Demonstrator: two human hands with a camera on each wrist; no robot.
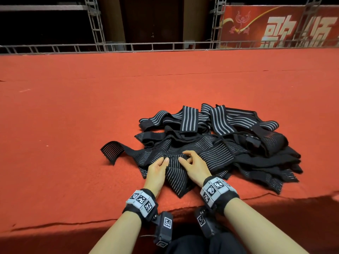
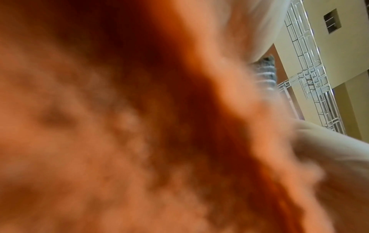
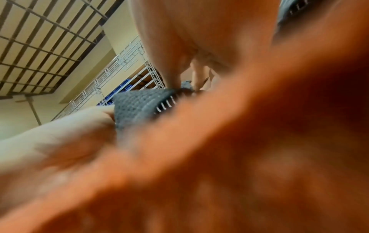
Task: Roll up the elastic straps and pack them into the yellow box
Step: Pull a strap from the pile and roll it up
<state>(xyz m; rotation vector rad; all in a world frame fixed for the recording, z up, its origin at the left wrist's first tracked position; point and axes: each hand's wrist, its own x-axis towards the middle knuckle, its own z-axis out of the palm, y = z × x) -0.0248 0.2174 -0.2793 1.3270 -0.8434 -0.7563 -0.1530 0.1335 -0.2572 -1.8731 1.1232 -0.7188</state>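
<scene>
A heap of black elastic straps with white stripes lies on the red carpeted surface, right of centre in the head view. Its nearest strap runs toward me, finely striped. My left hand pinches this strap at its left edge, fingers curled. My right hand pinches the same strap a little to the right. In the right wrist view the thumb and fingers press on the strap's end. The left wrist view is mostly blurred carpet, with a bit of strap. No yellow box is in view.
The carpeted surface ends in a front edge just before my wrists, with dark floor below. Metal truss frames and a red banner stand behind the far edge. A loose strap end sticks out left of the heap.
</scene>
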